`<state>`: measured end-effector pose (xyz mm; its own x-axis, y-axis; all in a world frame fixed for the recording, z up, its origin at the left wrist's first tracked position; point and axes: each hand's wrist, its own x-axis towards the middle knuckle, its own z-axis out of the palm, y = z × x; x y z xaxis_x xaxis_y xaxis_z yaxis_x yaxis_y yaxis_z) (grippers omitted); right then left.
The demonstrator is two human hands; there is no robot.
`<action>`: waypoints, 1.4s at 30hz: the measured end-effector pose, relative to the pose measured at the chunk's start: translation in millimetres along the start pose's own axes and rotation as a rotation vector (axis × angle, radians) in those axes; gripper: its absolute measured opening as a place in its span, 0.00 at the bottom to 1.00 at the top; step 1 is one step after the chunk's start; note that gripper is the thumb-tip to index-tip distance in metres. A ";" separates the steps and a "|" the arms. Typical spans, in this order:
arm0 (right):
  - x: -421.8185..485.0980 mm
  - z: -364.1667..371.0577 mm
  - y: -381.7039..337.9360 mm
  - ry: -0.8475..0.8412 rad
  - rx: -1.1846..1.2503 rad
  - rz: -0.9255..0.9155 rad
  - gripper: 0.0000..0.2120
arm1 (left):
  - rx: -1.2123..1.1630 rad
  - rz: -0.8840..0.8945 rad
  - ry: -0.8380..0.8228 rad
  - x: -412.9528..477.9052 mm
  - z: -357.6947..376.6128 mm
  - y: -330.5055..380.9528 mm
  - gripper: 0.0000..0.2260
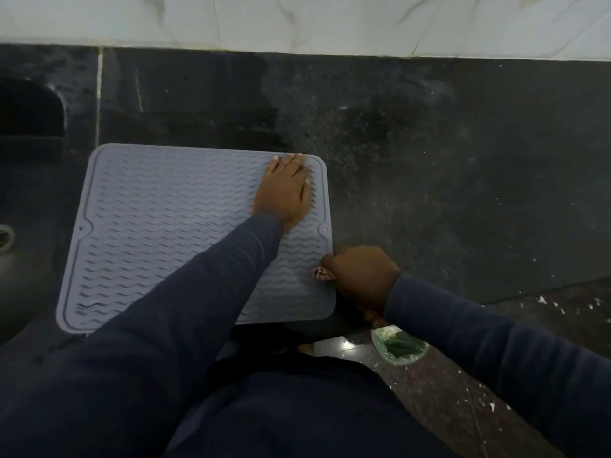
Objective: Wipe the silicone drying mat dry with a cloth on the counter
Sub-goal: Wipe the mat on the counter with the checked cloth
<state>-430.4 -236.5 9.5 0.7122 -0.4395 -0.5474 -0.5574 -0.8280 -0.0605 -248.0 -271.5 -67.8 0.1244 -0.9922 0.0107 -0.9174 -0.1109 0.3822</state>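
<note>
Dark counter (pixel 446 153), white marble wall (pixel 330 21), sink (pixel 26 180)

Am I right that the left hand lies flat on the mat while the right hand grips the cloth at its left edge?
No: in the head view, the right hand grips the cloth at the right edge of the mat; the rest holds.

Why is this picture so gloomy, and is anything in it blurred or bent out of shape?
Head view: dim, even light, no hard shadows on the dark counter; the wide lens bends its back edge slightly; the left hand flat on the mat looks smeared at the fingertips; the cloth gripped by the right hand shows only as a small soft patch.
</note>
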 end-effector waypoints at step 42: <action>87.2 9.8 -212.3 0.435 0.556 0.286 0.11 | -0.235 -0.212 0.247 -180.8 -44.8 -142.4 0.22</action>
<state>-254.1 -95.6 -33.6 0.5473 -0.8036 -0.2339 -0.7964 -0.4141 -0.4407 -122.8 -73.7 -82.7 0.4149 -0.9020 0.1193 -0.7538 -0.2674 0.6002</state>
